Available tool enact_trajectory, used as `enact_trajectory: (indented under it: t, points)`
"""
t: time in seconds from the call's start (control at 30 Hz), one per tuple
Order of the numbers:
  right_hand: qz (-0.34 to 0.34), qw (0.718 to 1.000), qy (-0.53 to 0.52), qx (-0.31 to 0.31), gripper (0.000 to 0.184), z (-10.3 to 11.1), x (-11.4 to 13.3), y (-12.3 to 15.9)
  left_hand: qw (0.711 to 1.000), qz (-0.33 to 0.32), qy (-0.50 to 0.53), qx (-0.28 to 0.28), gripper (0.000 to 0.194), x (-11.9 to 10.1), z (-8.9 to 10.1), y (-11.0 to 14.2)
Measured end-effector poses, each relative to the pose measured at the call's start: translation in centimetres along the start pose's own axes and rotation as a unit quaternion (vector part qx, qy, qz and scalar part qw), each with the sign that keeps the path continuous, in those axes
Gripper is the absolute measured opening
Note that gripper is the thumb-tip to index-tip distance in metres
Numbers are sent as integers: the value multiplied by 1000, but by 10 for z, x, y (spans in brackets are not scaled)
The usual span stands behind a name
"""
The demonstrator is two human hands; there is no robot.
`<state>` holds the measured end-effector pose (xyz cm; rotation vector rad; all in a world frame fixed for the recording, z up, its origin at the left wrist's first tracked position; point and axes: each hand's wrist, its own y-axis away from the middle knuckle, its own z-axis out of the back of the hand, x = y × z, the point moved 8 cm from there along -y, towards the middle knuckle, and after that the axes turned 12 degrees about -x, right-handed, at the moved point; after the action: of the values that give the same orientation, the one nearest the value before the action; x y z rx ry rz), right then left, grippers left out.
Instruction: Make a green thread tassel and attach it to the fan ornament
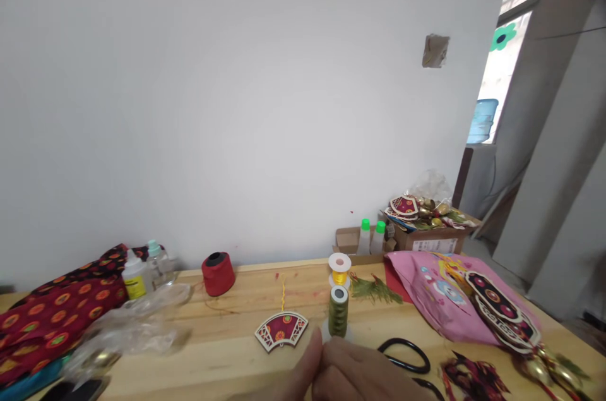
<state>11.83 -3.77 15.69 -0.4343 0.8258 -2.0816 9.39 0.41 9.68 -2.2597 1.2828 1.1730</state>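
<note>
Meeting at the fingers, the left hand (296, 372) and the right hand (362, 372) are pressed close together; whether they pinch anything, I cannot tell. Far beyond them to the right, a cardboard box (426, 242) is heaped with fan-shaped pieces (404, 206), gold bells (436, 222) and a clear plastic bag (430, 186). Nearer, two green-capped bottles (364, 243) stand at a low carton (347, 237), inside or just before it. Far left of the hands are two more bottles, one yellow-labelled (136, 284), one blue-capped (161, 268). The desk (222, 350) is pale wood against a plain white wall (237, 104); a blue water jug (483, 122) shows far right. One fan ornament (283, 329) lies flat just beyond the hands to the left, its yellow cord (283, 293) pointing away. Directly beyond them stand one green spool (338, 316) and one yellow spool (339, 276); farther left, one red cone (218, 278).
</note>
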Motion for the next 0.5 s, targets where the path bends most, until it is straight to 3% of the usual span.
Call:
enact_trajectory:
  t: [0.17,0.27,0.37,0.5]
  points:
    - [33,998,43,-18,31,-7,-2,3,1000,23,6,-5,43,9,8,-4]
    - [40,998,53,-13,28,-12,-3,3,996,88,28,-16,40,29,15,-5]
    - [9,999,42,-1,19,-16,-8,4,989,142,40,-27,44,48,21,-5]
    - [-81,994,-39,60,6,-22,-18,7,988,145,32,-48,48,57,22,-12]
